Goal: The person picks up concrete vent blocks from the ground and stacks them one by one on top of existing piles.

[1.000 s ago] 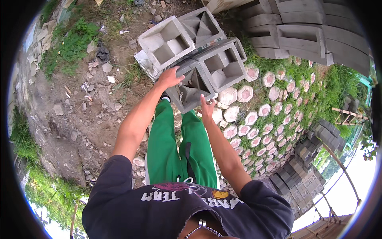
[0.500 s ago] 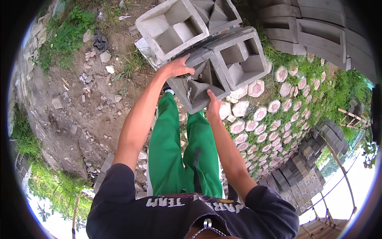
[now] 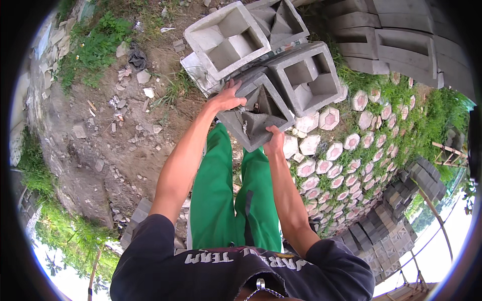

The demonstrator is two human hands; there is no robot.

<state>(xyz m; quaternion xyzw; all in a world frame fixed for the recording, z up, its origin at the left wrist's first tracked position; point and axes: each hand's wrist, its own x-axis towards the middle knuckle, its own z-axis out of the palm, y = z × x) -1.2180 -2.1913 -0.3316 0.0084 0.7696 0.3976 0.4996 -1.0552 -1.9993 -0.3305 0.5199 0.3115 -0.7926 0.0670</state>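
Observation:
Both hands grip a grey concrete vent block (image 3: 254, 116), square with slanted wedge shapes inside, just beyond my knees. My left hand (image 3: 228, 98) is closed over its left far edge, fingers on the outer side and thumb toward the opening. Its near right edge is pinched by my right hand (image 3: 274, 140), thumb on the rim and other fingers mostly hidden beneath. Close on its right stands a second concrete block (image 3: 329, 80) with stepped square hollows. Beyond are a similar hollow block (image 3: 201, 37) and a wedge-patterned block (image 3: 296, 30).
Stacked concrete blocks (image 3: 409, 45) rise at the far right. Hexagonal pavers (image 3: 334, 150) lie in grass to the right, with more block piles (image 3: 371, 226) behind them. Rubble-strewn dirt (image 3: 120, 145) stretches left, near green weeds (image 3: 95, 45). A pale sack (image 3: 198, 72) lies under the blocks.
The gripped block has turned slightly and come a little nearer to me, widening a dark gap beside the block on its right. Both hands have kept their hold. The whole view has shifted slightly.

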